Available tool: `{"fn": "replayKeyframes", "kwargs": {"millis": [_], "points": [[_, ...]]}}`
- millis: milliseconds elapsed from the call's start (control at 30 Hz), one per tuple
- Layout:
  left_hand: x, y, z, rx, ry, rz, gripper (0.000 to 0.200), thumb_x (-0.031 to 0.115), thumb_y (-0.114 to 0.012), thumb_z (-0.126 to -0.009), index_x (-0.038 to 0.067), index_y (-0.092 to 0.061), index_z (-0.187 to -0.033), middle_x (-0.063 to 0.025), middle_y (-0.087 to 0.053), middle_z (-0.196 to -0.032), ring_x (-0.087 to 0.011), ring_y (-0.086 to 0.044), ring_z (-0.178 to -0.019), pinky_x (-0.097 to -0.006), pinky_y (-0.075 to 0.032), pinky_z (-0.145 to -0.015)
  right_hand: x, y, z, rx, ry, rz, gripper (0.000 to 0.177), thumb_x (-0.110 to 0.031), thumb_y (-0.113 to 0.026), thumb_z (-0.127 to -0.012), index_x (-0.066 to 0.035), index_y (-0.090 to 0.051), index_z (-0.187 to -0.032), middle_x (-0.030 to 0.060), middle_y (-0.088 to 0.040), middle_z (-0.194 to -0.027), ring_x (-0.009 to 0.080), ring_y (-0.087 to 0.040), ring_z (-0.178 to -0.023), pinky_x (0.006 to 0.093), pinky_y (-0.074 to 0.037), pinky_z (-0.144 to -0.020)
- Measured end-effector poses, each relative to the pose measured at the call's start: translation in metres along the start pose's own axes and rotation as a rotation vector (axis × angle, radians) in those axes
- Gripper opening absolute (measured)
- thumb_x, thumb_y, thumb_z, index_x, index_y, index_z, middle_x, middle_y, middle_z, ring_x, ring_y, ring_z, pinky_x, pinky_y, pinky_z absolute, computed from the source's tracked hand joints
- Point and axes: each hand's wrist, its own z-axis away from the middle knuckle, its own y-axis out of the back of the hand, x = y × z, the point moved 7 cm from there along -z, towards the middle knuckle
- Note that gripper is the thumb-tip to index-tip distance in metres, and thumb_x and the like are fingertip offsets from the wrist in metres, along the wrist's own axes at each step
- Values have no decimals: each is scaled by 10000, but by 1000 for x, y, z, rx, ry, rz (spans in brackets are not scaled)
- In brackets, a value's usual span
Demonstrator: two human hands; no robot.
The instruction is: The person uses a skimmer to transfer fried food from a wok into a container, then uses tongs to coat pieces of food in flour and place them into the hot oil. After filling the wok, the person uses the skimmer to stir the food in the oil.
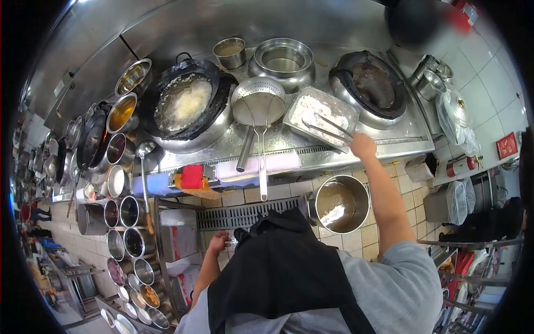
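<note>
My right hand [363, 146] is closed round the end of metal tongs [334, 127], whose tips reach into a metal tray [300, 127] of white, coated pieces. My left hand [218, 241] is low beside the black apron, its fingers curled near something small and shiny that I cannot make out. Left of the tray, a perforated strainer [258, 88] rests over a pan with a long handle. Farther left, a wok [214, 75] holds bubbling oil with a pale mass in it.
A dark wok [378, 83] sits right of the tray. Below the counter stands a large pot [367, 203] of cloudy liquid. A ladle [146, 149] and several metal containers line the left side. Two steel pots [229, 50] stand at the back.
</note>
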Motion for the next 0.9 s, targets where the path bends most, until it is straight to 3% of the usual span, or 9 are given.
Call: {"fn": "replayKeyframes", "kwargs": {"millis": [167,267,333,400,567,600,733,833,900], "points": [[-46,21,-6,1,-4,-72,290,168,-492,-777,88,-555,-1048,-43,-613,-819,-158,-593,-600,-268,-382,-442,25,2,45,33,-158,-110,319,-313,-632,-763,-169,-579,-1043,140,-632,-891,330,-607,-843,445,-486,-702],[-47,19,-13,-140,-237,-398,280,173,-502,-775,88,-562,-1035,-43,-611,-810,-161,-589,-584,-276,-389,-436,48,33,53,100,-193,-58,300,-299,-627,-765,-192,-585,-1042,119,-644,-861,317,-613,-827,440,-482,-689],[-41,22,-2,0,37,-128,282,179,-513,-779,84,-561,-1040,-46,-611,-813,-164,-588,-600,-278,-402,-452,56,69,66,143,-213,-84,320,-302,-626,-766,-193,-582,-1064,123,-645,-874,321,-610,-839,440,-480,-695],[-28,17,-2,31,24,-127,276,191,-519,-789,81,-561,-1039,-49,-612,-816,-164,-585,-606,-275,-407,-461,63,87,74,182,-227,-108,340,-305,-624,-768,-195,-579,-1086,126,-646,-887,325,-607,-850,440,-477,-701],[11,-12,4,-20,13,-58,257,209,-521,-828,65,-558,-1037,-59,-608,-815,-150,-565,-598,-260,-424,-493,88,37,61,244,-129,-413,438,-332,-625,-776,-63,-578,-1118,197,-623,-972,341,-596,-910,396,-464,-785],[11,-17,3,-25,14,-60,257,209,-521,-828,65,-558,-1037,-59,-608,-815,-150,-565,-598,-260,-424,-493,84,13,60,39,-227,-633,462,-352,-614,-781,-14,-583,-1096,222,-616,-973,346,-592,-926,386,-452,-811],[25,-30,2,-50,-3,-29,264,159,-504,-808,67,-553,-1050,-59,-606,-806,-153,-581,-614,-247,-417,-485,105,-38,73,-22,-111,-361,426,-333,-608,-781,-23,-589,-1073,228,-615,-948,367,-583,-919,403,-456,-788],[9,-30,9,-54,28,-28,272,150,-489,-809,69,-549,-1062,-58,-607,-810,-155,-588,-617,-251,-410,-475,123,-37,90,95,-264,-438,399,-315,-596,-787,-36,-590,-1072,202,-625,-920,355,-600,-872,404,-467,-741],[-14,-21,2,-57,41,-21,273,151,-482,-814,71,-547,-1067,-57,-609,-815,-155,-590,-617,-258,-406,-471,93,28,102,82,-268,-325,374,-296,-616,-768,-78,-596,-1071,179,-627,-922,355,-589,-877,420,-469,-741]]}}
